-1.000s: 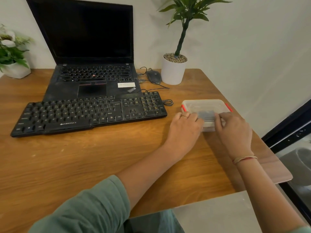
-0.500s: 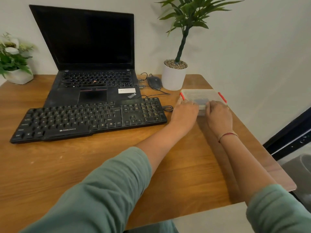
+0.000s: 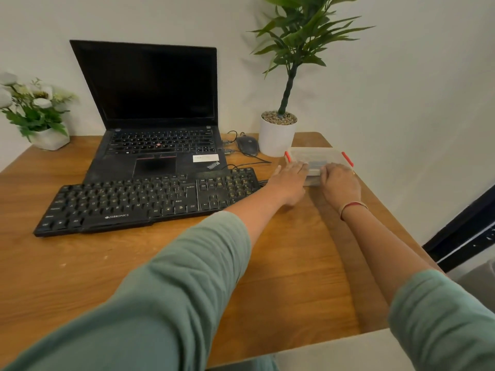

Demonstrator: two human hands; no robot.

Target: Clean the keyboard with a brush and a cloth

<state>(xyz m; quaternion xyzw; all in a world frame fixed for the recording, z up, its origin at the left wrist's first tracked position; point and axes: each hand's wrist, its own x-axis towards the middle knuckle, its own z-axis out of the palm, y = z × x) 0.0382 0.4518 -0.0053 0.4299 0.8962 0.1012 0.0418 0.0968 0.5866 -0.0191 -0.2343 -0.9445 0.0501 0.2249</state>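
A: Both our hands on the box (image 3: pixel 317 155), table's (image 3: pixel 294 263) far right edge — left hand (image 3: pixel 290 175) flat on top, right hand (image 3: pixel 339 182) curled over its near rim.
B: The keyboard (image 3: pixel 147 200) sits mid-table; we pry evenly, base pinned.

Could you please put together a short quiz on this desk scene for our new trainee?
1. True or false: the keyboard lies in front of the laptop, nearer the person.
2. What do the left hand and right hand both touch? A flower vase; B clear box; C mouse.
3. What colour are the box's clips?
Key: 1 true; 2 B; 3 red.
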